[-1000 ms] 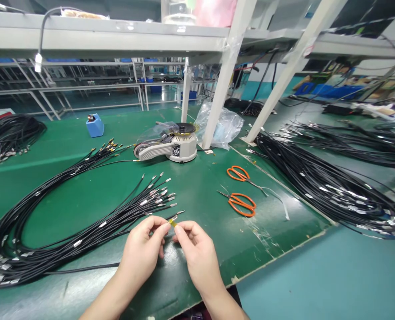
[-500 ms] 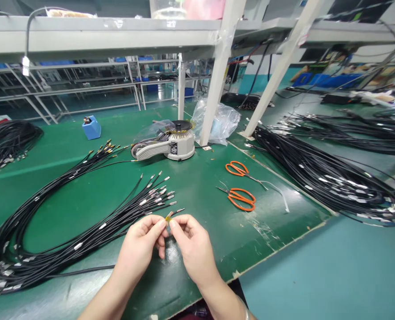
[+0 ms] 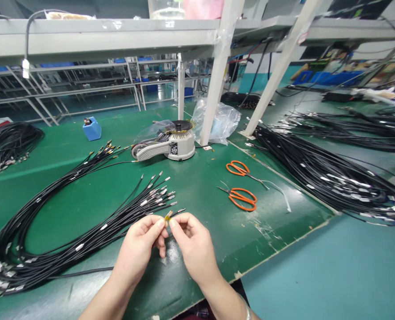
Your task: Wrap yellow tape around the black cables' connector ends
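My left hand (image 3: 137,242) is closed in a pinch on the end of a black cable (image 3: 90,270), which runs leftward from behind my wrist. At the fingertips a small piece of yellow tape (image 3: 167,218) wraps round or lies against the cable end; my fingers partly hide it. My right hand (image 3: 194,249) meets the left there, thumb and forefinger pinching the tape. Just beyond both hands, a bundle of black cables (image 3: 117,224) with silvery ends fans out on the green table (image 3: 197,191).
Two orange-handled scissors (image 3: 242,199) lie to the right. Behind stands a grey tape dispenser (image 3: 180,144), with a blue holder (image 3: 92,130) farther left. White posts (image 3: 221,71) support a shelf (image 3: 100,38). A large cable coil (image 3: 324,178) lies right, near the table edge.
The view has shifted slightly. Both hands have stayed together at the cable end, and the yellow tape between the fingertips looks more bunched up than a second ago.
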The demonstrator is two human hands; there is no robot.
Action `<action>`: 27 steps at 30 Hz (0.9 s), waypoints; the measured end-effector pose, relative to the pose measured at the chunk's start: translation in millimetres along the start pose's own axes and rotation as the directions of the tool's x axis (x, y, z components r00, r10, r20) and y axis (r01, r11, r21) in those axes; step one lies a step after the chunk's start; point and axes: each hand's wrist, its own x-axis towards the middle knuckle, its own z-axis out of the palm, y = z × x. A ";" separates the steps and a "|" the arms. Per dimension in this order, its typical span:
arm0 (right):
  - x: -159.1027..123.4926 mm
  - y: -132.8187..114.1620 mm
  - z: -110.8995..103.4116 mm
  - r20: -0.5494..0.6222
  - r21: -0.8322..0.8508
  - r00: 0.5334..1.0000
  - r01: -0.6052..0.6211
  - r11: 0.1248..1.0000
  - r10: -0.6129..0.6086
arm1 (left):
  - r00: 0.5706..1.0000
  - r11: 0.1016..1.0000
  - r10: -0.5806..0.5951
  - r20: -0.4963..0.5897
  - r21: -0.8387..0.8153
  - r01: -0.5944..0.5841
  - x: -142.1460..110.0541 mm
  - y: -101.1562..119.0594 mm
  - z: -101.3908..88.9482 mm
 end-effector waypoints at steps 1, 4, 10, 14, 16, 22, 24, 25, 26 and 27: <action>-0.6 -0.2 0.0 -0.004 -0.025 1.000 0.018 1.000 -0.018 | 1.000 1.000 0.002 0.000 0.000 -0.002 0.0 0.1 0.1; -1.6 -1.4 0.0 -0.007 -0.083 0.998 0.067 0.994 -0.068 | 1.000 1.000 0.006 -0.001 -0.003 -0.006 -0.6 0.6 0.0; 1.3 -3.3 -0.5 -0.010 -0.076 0.998 0.065 0.995 -0.066 | 1.000 0.999 -0.002 0.011 -0.047 0.003 -3.4 1.6 -0.6; 4.4 -3.2 0.7 0.000 -0.004 1.000 0.031 1.000 -0.031 | 0.998 0.994 -0.013 0.056 -0.104 0.019 -4.0 3.9 -1.1; 5.4 -3.3 1.1 0.007 0.027 1.000 0.017 0.999 -0.017 | 0.997 0.992 -0.023 0.077 -0.125 0.032 -3.8 5.6 -1.2; 4.0 -7.0 1.4 0.035 0.100 0.999 -0.012 0.995 0.009 | 0.995 0.986 -0.025 0.100 -0.162 0.041 -3.1 8.4 -0.3; 2.9 -8.5 1.7 0.051 0.125 0.998 -0.032 0.992 0.026 | 0.996 0.985 -0.015 0.094 -0.169 0.031 -3.2 7.9 -0.2; 2.5 -9.0 2.0 0.060 0.140 0.998 -0.043 0.989 0.035 | 0.996 0.985 -0.010 0.089 -0.171 0.025 -3.2 7.5 -0.2; 2.4 -9.2 2.2 0.067 0.151 0.997 -0.052 0.987 0.042 | 0.996 0.985 -0.006 0.086 -0.171 0.021 -3.3 7.1 -0.3; 2.5 -9.2 2.5 0.069 0.157 0.997 -0.056 0.986 0.046 | 0.997 0.985 -0.004 0.082 -0.171 0.018 -3.4 6.8 -0.3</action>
